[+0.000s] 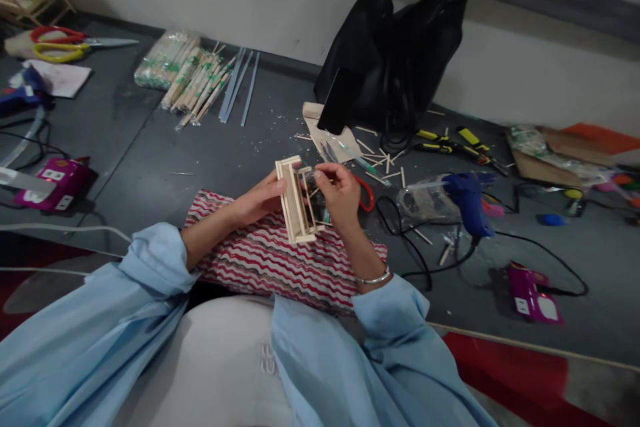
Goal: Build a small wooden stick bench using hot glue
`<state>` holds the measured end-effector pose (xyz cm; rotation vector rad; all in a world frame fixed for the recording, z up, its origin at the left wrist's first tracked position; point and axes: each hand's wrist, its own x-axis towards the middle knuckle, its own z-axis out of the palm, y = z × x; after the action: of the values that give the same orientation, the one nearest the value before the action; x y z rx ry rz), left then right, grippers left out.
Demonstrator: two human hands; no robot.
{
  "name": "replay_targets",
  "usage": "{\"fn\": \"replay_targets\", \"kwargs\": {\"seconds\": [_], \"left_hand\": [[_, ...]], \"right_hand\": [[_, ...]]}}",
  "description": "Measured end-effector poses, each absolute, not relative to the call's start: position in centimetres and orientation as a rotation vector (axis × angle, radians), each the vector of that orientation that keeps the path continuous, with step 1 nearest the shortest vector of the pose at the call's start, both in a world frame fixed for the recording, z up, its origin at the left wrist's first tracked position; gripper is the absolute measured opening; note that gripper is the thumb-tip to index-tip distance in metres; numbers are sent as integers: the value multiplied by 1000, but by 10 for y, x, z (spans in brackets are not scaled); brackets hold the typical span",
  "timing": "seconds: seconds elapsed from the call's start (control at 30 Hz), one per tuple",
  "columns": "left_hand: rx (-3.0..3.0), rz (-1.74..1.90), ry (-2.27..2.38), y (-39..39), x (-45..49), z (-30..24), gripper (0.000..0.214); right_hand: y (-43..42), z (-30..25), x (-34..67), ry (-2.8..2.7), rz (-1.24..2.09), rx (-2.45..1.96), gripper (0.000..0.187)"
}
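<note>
My left hand point(264, 197) grips a small wooden stick model point(299, 203), its thumb along the near side. The model is a box-like frame of pale sticks, held tilted above a red-and-white wavy-striped cloth point(270, 257). My right hand point(340, 193) is at the model's right side, thumb and fingers pinched together close to its upper end. Whatever lies between those fingertips is too small to make out. Red-handled scissors point(369, 195) lie partly hidden behind my right hand.
To the right lie a blue glue gun point(467, 203) with black cable, purple power socket point(535, 293) and yellow-black pliers point(440, 143). A black bag point(390, 60) stands behind loose sticks point(385, 159). Wrapped chopsticks point(197, 83) and large scissors point(65, 43) are at the back left.
</note>
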<state>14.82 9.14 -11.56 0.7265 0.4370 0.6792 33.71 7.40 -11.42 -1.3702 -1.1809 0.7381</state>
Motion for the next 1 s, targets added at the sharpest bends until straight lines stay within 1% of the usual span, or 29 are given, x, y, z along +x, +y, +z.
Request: {"fn": "replay_targets", "kwargs": {"seconds": [0.13,0.27,0.43,0.57,0.67,0.8,0.9,1.0], "left_hand": [[753,861,508,97,145,-116,86],[753,912,553,104,144,-118,86],[789,948,596,108,145,-124,85],[922,1056,641,111,145,-131,90],[1098,1186,655,115,146,-137,95],[1408,1321,693,118,146,-141,107],[1659,1402,761,120,144,-143,122],[1834,1464,845,122,141,-144,128]], "right_hand": [[77,-121,341,-1090,664,-1360,15],[80,-122,342,-974,719,-1351,17],[81,-118,341,-890,744,-1330,25],[83,-120,343,-886,761,-1285,31],[82,-119,343,-904,751,-1205,32],[75,-114,340,-941,666,-1090,23],[64,-108,336,-1040,619,-1110,21],[52,-102,327,-1182,691,-1164,21]]}}
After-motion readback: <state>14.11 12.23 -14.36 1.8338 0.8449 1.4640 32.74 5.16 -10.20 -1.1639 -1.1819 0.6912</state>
